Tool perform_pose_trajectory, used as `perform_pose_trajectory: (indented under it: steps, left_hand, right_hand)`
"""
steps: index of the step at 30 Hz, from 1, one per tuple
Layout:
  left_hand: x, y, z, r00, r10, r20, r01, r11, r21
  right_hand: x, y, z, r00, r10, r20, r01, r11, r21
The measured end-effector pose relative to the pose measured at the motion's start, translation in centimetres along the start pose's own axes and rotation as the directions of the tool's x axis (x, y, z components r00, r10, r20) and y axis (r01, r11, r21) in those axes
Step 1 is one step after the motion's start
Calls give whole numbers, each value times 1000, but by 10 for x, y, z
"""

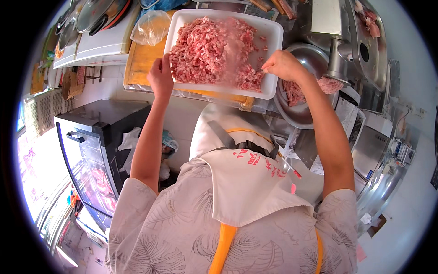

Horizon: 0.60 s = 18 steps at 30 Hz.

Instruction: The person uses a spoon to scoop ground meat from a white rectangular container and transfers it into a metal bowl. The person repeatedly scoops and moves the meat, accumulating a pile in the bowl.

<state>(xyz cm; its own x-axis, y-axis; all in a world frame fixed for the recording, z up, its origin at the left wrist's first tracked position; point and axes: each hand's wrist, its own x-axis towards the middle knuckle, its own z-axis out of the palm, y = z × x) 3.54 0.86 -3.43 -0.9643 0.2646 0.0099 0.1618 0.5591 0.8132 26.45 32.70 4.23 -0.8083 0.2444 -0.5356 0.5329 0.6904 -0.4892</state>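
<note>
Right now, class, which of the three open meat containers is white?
The rectangular tray, with the left hand at its edge; the round bowl and upper-right pan are silvery metal.

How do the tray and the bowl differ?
The tray is white and rectangular; the bowl is silvery and round. The tray carries a broad heap of mince; the bowl shows a smaller portion. The tray is mostly in plain view, while the right forearm hides part of the bowl. Both hold pinkish ground meat.
</note>
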Motion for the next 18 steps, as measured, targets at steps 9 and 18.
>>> perform_pose_trajectory:
  steps: [9, 18]
  left_hand:
    - [1, -5, 2, 1000, -15, 1, 15, 1000, -8]
    - [0, -5, 3, 1000, -18, -9, 18, 1000, -8]
  right_hand:
    - [-29, 18, -5, 998, 18, 68, -37, 959, 281]
    - [-53, 25, 23, 931, 365, -12, -238, 632, 738]
